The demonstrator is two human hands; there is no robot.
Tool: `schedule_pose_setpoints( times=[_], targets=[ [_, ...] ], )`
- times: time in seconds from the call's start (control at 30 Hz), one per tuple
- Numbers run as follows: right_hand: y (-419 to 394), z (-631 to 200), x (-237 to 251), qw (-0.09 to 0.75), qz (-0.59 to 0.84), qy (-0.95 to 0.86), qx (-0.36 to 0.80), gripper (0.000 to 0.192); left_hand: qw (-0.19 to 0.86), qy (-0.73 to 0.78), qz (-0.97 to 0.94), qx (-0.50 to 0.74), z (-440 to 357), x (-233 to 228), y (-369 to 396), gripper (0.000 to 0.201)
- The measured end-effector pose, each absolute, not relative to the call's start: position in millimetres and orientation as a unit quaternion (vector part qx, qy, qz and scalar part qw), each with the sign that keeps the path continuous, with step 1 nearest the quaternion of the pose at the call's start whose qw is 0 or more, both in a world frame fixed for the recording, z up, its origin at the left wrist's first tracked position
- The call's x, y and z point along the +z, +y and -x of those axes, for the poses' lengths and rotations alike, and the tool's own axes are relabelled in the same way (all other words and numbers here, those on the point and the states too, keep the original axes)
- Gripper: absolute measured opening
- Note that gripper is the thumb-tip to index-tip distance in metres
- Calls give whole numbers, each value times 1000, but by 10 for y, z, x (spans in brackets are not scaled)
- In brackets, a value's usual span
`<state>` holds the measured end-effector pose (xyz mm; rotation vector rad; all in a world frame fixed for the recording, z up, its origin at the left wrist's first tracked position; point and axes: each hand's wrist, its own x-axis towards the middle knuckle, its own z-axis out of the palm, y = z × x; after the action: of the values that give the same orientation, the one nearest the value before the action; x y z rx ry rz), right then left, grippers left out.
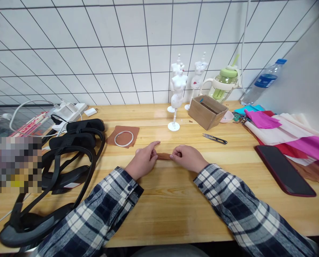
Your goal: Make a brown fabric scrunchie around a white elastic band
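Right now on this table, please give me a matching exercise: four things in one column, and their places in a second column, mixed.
Things:
1. brown strip
2. scissors
3. phone
4. white ring

Places:
A. on a brown cloth patch
B. between the left hand and right hand
C. near the cardboard box
D. beside the coloured paper sheets

Pairs: 1-B, 2-C, 3-D, 4-A

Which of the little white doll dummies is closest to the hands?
The front mannequin, on the round base nearest the table's front edge. It stands closest to the hands; the other two stand farther back, by the tiled wall.
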<state>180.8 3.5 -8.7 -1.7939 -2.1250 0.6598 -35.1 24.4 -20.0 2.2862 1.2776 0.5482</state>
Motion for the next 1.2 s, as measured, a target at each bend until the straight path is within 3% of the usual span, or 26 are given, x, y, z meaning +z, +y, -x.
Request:
schedule_pose_setpoints(
  times=[0.23,0.43,0.57,0.7,0.93,1.03,1.2],
  targets=[
    [44,-1766,-90,124,640,-728,210,18,157,489,-841,171,318,-171,216,53],
    [42,-1834,-154,183,637,-721,202,10,109,525,-828,167,315,-127,218,73],
    [-1,-1922,-160,256,543,-780,177,8,129,524,-822,183,318,-128,217,84],
    [-44,-1904,-154,202,462,-854,126,16,149,507,-824,203,324,-125,222,87],
    [-54,-1808,-137,113,499,-855,83,22,176,380,-882,216,316,-94,207,78],
    [-62,-1824,-130,127,516,-842,96,22,198,349,-898,179,314,-106,202,80],
    [-47,-1888,-144,182,527,-812,173,17,163,369,-891,210,340,-114,212,62]
  ],
)
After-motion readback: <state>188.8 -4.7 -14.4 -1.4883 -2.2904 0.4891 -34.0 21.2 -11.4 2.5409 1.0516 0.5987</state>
